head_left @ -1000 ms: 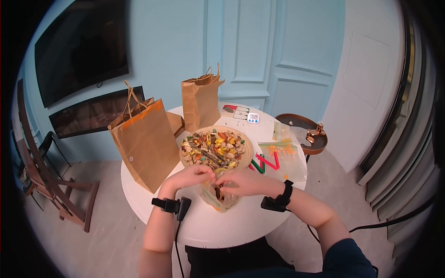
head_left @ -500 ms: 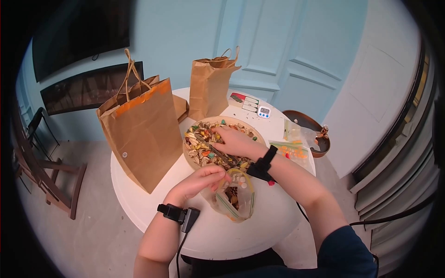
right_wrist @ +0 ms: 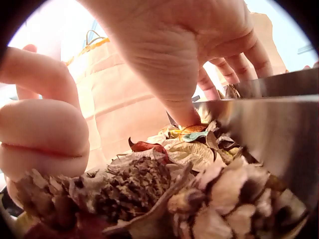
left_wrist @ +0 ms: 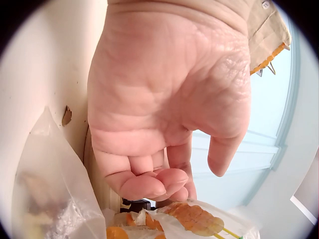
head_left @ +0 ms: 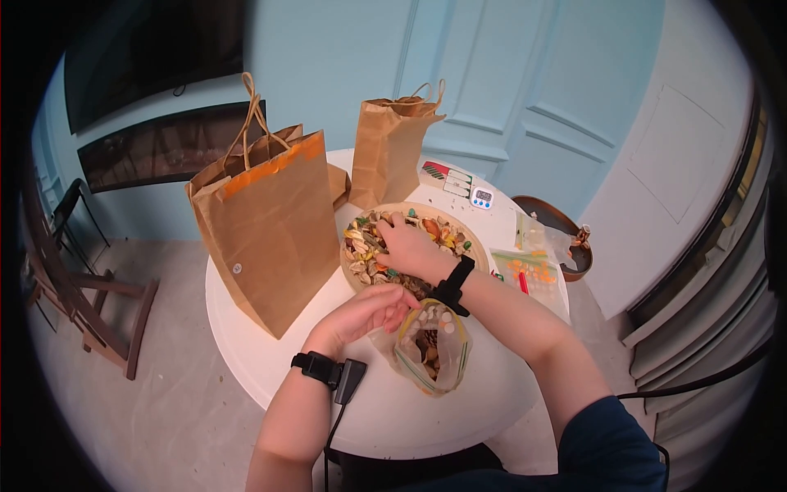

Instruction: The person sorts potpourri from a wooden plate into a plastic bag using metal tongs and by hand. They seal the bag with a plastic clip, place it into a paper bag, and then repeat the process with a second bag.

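In the head view, a round bowl (head_left: 351, 266) is filled with dried flowers, leaves and cones. My right hand (head_left: 412, 248) reaches into this mix, fingers spread; in the right wrist view its thumb touches the dried pieces (right_wrist: 189, 155), and the other fingertips are partly hidden. A clear zip bag (head_left: 452, 361) with brown pieces inside stands with its mouth open in front of the bowl. Beside its rim is my left hand (head_left: 369, 316), palm showing and fingers loosely curled in the left wrist view, thumb apart; no grip on the bag shows.
Two brown paper bags, one large (head_left: 275, 238) at the left and another (head_left: 385, 156) behind the bowl, stand on the white table (head_left: 246, 348). Towards the right are a small timer (head_left: 482, 198), bags with orange pieces (head_left: 533, 269) and a round side tray (head_left: 580, 266).
My right hand has left the zip bag's mouth and moved forward into the bowl. My left hand has stayed beside the bag, which now shows a wider mouth. The head view has shifted.
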`<state>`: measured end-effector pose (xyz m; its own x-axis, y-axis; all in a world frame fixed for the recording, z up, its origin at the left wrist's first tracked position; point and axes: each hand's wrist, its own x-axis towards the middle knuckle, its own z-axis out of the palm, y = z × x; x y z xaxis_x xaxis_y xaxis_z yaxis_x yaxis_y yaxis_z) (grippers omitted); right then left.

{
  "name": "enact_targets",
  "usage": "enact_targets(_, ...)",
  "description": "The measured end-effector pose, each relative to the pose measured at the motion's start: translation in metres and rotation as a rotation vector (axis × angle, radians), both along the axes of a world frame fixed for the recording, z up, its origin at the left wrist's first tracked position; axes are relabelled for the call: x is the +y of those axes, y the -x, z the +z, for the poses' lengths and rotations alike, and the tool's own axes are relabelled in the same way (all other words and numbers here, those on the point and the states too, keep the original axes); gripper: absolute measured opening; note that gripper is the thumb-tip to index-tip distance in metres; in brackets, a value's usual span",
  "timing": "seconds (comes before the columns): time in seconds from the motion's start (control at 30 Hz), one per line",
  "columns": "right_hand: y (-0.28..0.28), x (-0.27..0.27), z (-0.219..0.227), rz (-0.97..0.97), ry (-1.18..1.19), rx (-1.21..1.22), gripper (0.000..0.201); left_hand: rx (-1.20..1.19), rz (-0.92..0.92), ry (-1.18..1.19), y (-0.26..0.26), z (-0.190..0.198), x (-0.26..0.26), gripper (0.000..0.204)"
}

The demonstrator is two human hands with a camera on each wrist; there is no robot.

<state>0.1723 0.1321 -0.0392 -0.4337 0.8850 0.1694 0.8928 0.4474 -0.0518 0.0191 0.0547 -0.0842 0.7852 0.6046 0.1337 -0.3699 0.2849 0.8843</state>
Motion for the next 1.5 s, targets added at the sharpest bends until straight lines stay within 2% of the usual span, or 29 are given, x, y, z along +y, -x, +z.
enact_targets(0.1, -0.002, 0.0, -0.005, 0.006, -0.016, 0.021, 0.038, 0.006, -0.004, -0.011, 0.001, 0.001, 0.0, 0.036)
enact_targets(0.33, -0.009, 0.003, -0.015, 0.041, -0.072, -0.012, 0.034, 0.026, 0.023, 0.014, 0.002, 0.003, -0.001, 0.033)
enact_targets(0.5, -0.019, -0.006, -0.002, 0.1, -0.05, 0.239, 0.024, 0.015, 0.013, 0.032, 0.003, 0.002, -0.001, 0.033)
enact_targets(0.63, -0.032, -0.009, 0.008, 0.034, -0.034, 0.293, 0.023, 0.008, 0.017, 0.021, 0.003, 0.0, 0.0, 0.032)
enact_targets(0.7, -0.045, -0.001, 0.009, 0.098, 0.012, 0.529, 0.026, -0.006, 0.009, 0.02, 0.003, 0.0, 0.001, 0.03)
enact_targets(0.77, -0.061, 0.005, 0.017, 0.073, -0.001, 0.546, 0.023, -0.017, 0.004, 0.005, 0.002, -0.001, 0.001, 0.03)
enact_targets(0.83, -0.076, 0.01, 0.027, 0.113, 0.068, 0.831, 0.021, -0.003, 0.018, 0.004, 0.002, 0.0, 0.001, 0.03)
enact_targets(0.9, -0.072, -0.016, 0.064, -0.071, 0.429, 1.268, 0.023, 0.012, 0.026, 0.007, 0.002, 0.001, -0.001, 0.03)
enact_targets(0.93, -0.075, -0.016, 0.068, -0.014, 0.375, 1.391, 0.021, 0.015, 0.029, 0.029, 0.003, 0.003, -0.003, 0.03)
enact_targets(0.97, -0.078, -0.021, 0.077, -0.053, 0.385, 1.451, 0.016, 0.017, 0.032, 0.05, 0.003, 0.003, -0.003, 0.03)
enact_targets(1.03, -0.103, -0.016, 0.079, -0.033, 0.428, 1.284, 0.014, 0.008, 0.016, 0.036, 0.002, 0.002, -0.002, 0.031)
enact_targets(1.07, -0.107, -0.016, 0.076, -0.036, 0.425, 1.283, 0.014, -0.002, 0.009, 0.021, 0.002, 0.001, -0.001, 0.031)
enact_targets(1.13, -0.113, -0.02, 0.068, -0.226, 0.244, 0.661, 0.018, -0.007, 0.004, 0.013, 0.003, 0.0, 0.0, 0.031)
enact_targets(1.17, -0.119, -0.018, 0.058, -0.227, 0.242, 0.657, 0.018, -0.008, 0.004, 0.008, 0.003, 0.0, 0.0, 0.031)
enact_targets(1.23, -0.132, -0.014, 0.035, -0.103, -0.063, 0.232, 0.031, 0.002, 0.012, 0.006, 0.002, -0.001, 0.001, 0.031)
enact_targets(1.27, -0.13, -0.016, 0.035, -0.152, 0.022, 0.245, 0.038, 0.017, 0.019, 0.006, 0.002, -0.001, 0.002, 0.031)
enact_targets(1.4, -0.133, -0.008, 0.025, -0.139, -0.012, 0.116, 0.039, 0.008, 0.01, 0.008, 0.003, -0.001, 0.002, 0.031)
enact_targets(1.5, -0.127, -0.004, 0.029, -0.212, 0.069, 0.066, 0.038, 0.02, 0.009, -0.013, 0.004, 0.001, 0.001, 0.031)
